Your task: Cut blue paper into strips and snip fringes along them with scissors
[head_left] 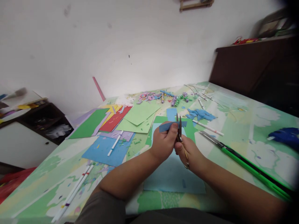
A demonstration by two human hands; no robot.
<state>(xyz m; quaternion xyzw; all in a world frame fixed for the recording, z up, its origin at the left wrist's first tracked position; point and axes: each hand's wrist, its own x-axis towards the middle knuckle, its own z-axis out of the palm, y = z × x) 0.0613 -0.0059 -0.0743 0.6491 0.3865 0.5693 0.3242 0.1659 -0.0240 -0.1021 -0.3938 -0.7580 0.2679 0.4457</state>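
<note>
My left hand pinches a small blue paper strip between thumb and fingers, holding it level above the table. My right hand grips a pair of scissors, blades pointing up and nearly closed across the strip. Under both hands lies a light blue paper sheet. A heap of blue paper cuttings sits just beyond the hands to the right.
Coloured sheets lie on the patterned table: green, red, light green, blue. White rolled sticks, a long green ruler, rolled paper bits and a dark blue object also rest there. A dark cabinet stands at the right.
</note>
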